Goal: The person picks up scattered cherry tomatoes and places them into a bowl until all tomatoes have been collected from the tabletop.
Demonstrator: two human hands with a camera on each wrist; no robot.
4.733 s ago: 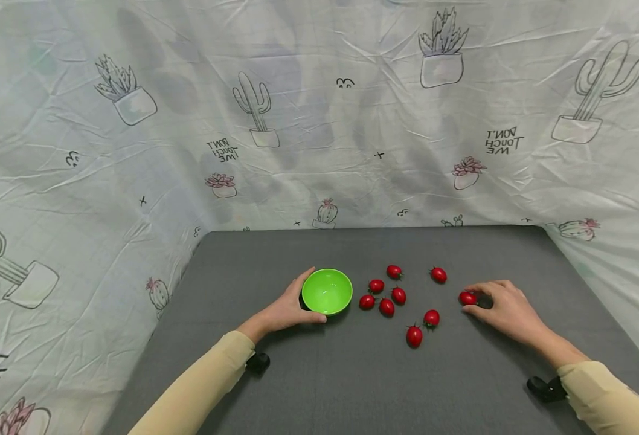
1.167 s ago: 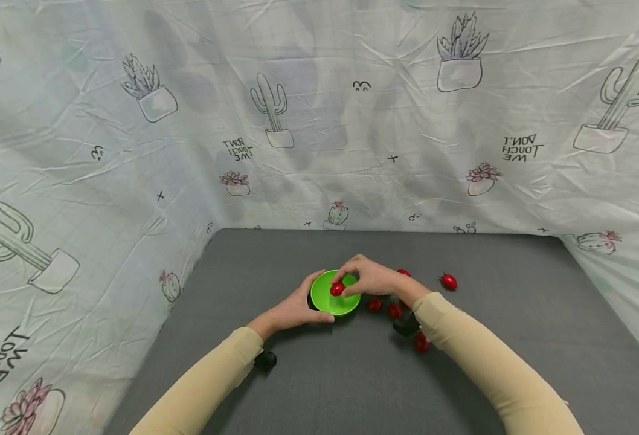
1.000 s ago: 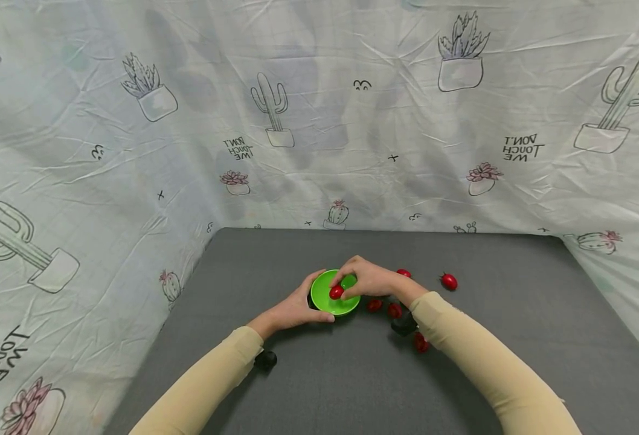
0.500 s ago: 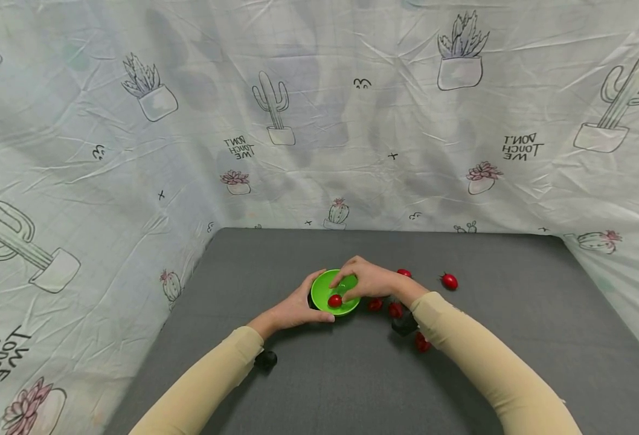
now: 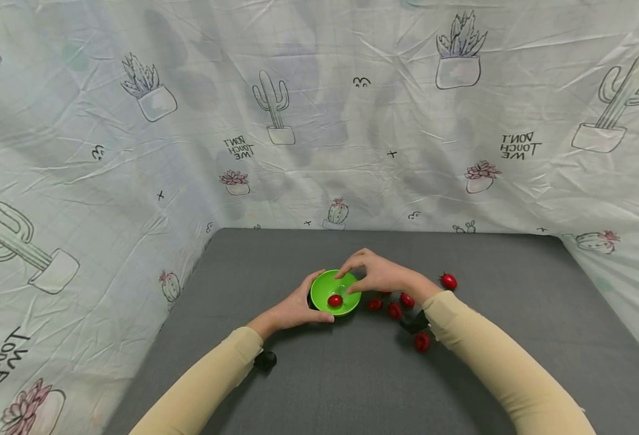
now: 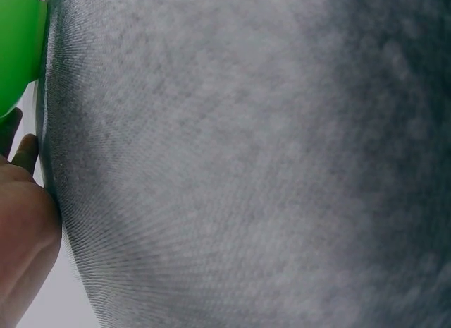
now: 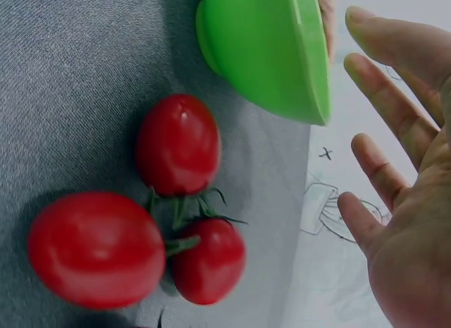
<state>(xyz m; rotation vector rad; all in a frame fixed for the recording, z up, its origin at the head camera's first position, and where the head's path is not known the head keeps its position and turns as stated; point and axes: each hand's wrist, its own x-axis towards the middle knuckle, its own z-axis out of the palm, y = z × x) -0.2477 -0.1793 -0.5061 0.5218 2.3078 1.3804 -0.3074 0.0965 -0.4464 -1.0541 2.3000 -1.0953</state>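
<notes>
A green bowl [image 5: 322, 290] stands on the table, and my left hand [image 5: 295, 308] grips its left side, thumb at the front and fingers behind. One cherry tomato [image 5: 334, 300] lies inside the bowl. Over the bowl's right rim hovers my right hand [image 5: 376, 275], fingers spread and holding nothing. The right wrist view shows those fingers [image 7: 384, 102] extended beside the bowl [image 7: 268, 53]. In the left wrist view only part of the left hand [image 6: 28, 229] shows, below the bowl's side [image 6: 17, 46].
Right of the bowl lie several cherry tomatoes, among them one near the rim [image 5: 374, 304] and one nearer the front [image 5: 421, 342]. Another tomato [image 5: 448, 281] sits farther right; the right forearm overhangs part of the group. A printed cloth [image 5: 319, 121] hangs behind the grey table [image 5: 308, 380].
My right hand has carried a tomato from the table's right side to the bowl and let it go inside. It has since lifted slightly right, fingers apart. The left hand keeps its grip.
</notes>
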